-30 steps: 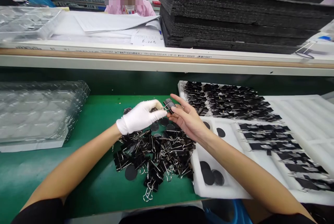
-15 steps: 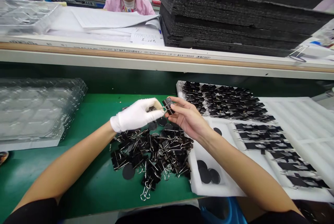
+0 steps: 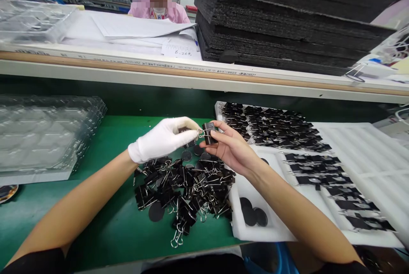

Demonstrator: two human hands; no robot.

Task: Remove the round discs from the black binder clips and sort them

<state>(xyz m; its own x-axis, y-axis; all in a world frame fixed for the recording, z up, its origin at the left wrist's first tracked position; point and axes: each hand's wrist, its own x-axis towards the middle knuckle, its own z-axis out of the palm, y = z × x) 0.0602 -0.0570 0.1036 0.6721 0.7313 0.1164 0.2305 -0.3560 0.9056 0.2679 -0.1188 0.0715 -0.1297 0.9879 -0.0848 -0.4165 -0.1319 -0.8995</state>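
Observation:
A black binder clip [image 3: 209,132] with silver wire handles is held up between my two hands, over the far side of a loose pile of binder clips [image 3: 188,184]. My left hand [image 3: 166,138], in a white glove, pinches its wire handles between thumb and fingers. Bare fingers of my right hand [image 3: 231,145] close round the black body from the other side. Black discs [image 3: 156,211] lie among the piled clips and just below the gloved hand. Whether anything sits inside the clip's jaws I cannot tell.
To the right, a white foam tray [image 3: 238,223] holds black discs [image 3: 251,212] and rows of binder clips [image 3: 271,127]. Clear plastic trays [image 3: 44,137] are stacked at left. Across the back runs a shelf [image 3: 128,67] with papers and black foam sheets [image 3: 287,31]. A person [image 3: 159,10] sits beyond.
The clip has turned more upright and shifted slightly right, with its wire handles pointing toward the gloved hand. Both hands keep hold of it. The camera view has shifted a little.

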